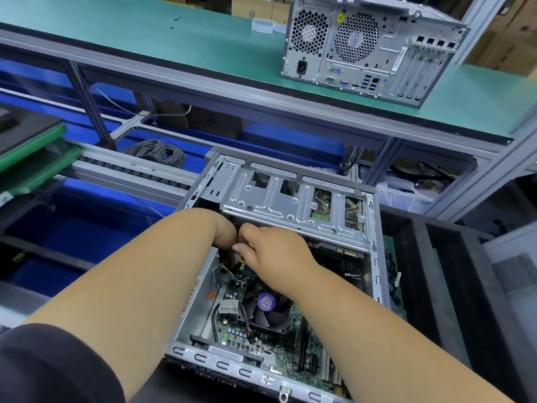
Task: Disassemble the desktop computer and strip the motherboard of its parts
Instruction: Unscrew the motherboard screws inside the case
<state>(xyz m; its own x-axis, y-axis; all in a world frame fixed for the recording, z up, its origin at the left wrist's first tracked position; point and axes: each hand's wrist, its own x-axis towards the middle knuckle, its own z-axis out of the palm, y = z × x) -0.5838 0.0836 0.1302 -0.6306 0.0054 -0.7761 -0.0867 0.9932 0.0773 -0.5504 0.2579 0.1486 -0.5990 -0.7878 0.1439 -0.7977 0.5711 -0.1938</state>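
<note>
Right hand [273, 251] fingers curled, tips pinching something yellow, too small to identify. Left hand [225, 232] touching it, fingers plunged into case, hidden; cannot tell grip. Just beyond fingers: silver drive cage [293, 207]. Just below them: wire bundle [225, 274], then CPU fan [266, 311] on green motherboard [299, 338], all inside open desktop case [197, 303]. Well beyond, on green upper shelf [174, 48]: second computer tower [369, 50], rear facing here, small clear box [262, 25] beside it.

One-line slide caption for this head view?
Both hands reach under the drive cage of an open computer case, above the fan.
</note>
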